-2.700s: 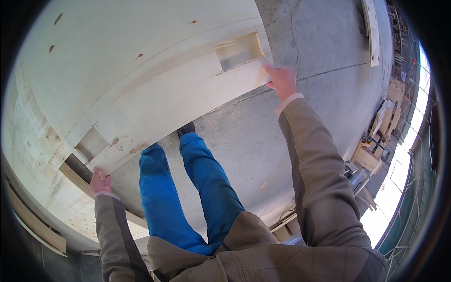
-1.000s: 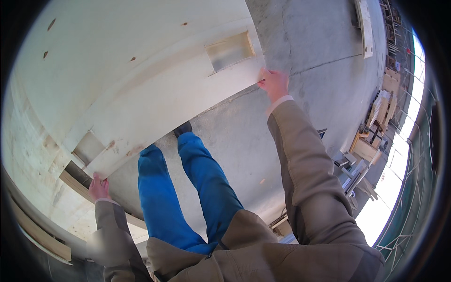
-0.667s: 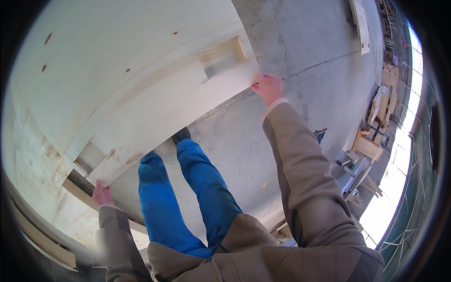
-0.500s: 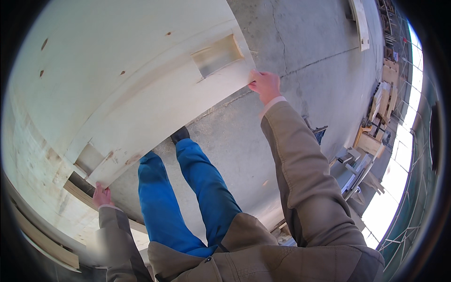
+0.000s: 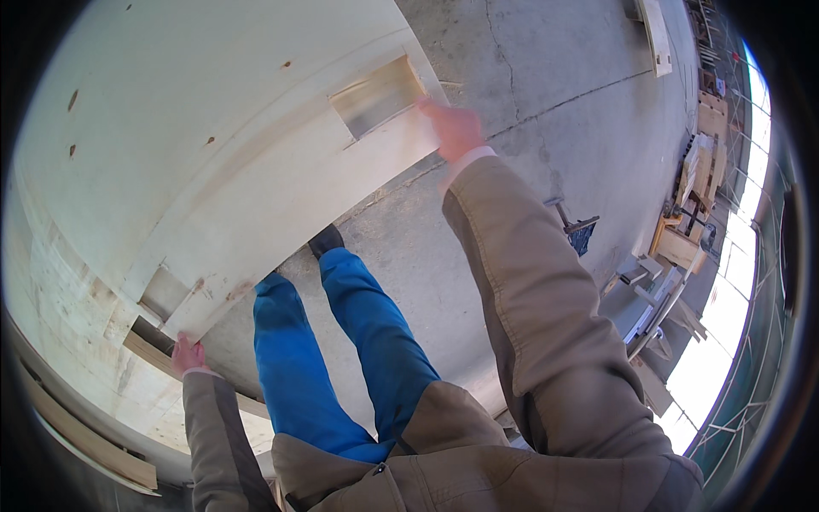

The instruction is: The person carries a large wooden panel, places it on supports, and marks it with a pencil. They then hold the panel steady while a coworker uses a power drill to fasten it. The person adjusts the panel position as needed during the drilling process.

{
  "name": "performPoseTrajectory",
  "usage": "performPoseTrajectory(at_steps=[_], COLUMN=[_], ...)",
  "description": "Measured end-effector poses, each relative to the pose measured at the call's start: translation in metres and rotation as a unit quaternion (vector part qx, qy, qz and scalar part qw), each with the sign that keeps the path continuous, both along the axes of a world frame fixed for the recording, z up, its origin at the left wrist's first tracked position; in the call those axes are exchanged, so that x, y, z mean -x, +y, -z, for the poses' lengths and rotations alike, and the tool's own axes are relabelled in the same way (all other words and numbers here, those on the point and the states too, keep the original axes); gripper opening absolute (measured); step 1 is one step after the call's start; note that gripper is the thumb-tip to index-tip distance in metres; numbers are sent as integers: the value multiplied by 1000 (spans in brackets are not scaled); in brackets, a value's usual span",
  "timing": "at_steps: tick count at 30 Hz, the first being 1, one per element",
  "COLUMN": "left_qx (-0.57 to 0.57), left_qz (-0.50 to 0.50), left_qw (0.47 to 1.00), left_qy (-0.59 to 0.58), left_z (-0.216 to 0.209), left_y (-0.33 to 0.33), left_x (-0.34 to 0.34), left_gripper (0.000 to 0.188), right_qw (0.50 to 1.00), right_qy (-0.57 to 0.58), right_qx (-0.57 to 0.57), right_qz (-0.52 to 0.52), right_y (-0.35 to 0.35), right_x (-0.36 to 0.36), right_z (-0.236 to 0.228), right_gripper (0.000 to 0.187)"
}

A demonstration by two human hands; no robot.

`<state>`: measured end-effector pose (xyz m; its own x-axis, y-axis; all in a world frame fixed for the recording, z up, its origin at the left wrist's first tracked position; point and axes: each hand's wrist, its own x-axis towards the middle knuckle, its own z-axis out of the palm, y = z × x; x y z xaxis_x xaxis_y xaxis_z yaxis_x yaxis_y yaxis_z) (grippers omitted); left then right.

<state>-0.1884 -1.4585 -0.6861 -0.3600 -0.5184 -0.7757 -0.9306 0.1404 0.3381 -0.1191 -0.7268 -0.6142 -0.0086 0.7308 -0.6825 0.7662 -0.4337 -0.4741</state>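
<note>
A large pale plywood panel (image 5: 205, 196) spans the upper left, with a rectangular cutout (image 5: 375, 98) at its right end and a smaller cutout (image 5: 164, 293) at its left end. My left hand (image 5: 188, 352) is closed on the panel's near edge at the left corner, beside the smaller cutout. At the right corner my right hand (image 5: 456, 130) touches the panel next to the larger cutout. Motion smears its fingers, so its grip is unclear. Below the left part lies another light wood sheet (image 5: 128, 388), with a dark gap between the two.
Grey concrete floor (image 5: 546, 77) with cracks lies beyond the right corner. A wooden board (image 5: 655, 38) is at the far right. Timber pieces (image 5: 682, 247) and a metal-framed machine (image 5: 653, 311) stand along the right side. More boards (image 5: 94, 439) lie at lower left. My feet are close under the panel's edge.
The panel's right end has shifted slightly left and away. My right hand has moved up and left, from the corner's edge further onto the panel beside the cutout. My left hand keeps its hold.
</note>
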Motion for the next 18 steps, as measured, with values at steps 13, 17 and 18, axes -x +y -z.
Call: performPoseTrajectory(at_steps=[13,17,18], left_qx=[-41,-82,-92], left_qz=[-103,-104,-99], left_qw=[994,991,991], left_qy=[13,-2,-4], left_z=[-30,-21,-17], left_y=[60,44,38], left_x=[14,19,19], left_gripper=[61,54,52], right_qw=[999,999,999], right_qy=[-33,10,2], right_qx=[9,51,51], right_qz=[34,8,4], right_y=[11,9,9], right_x=[-6,-6,-6], right_z=[30,19,15], right_gripper=[34,36,38])
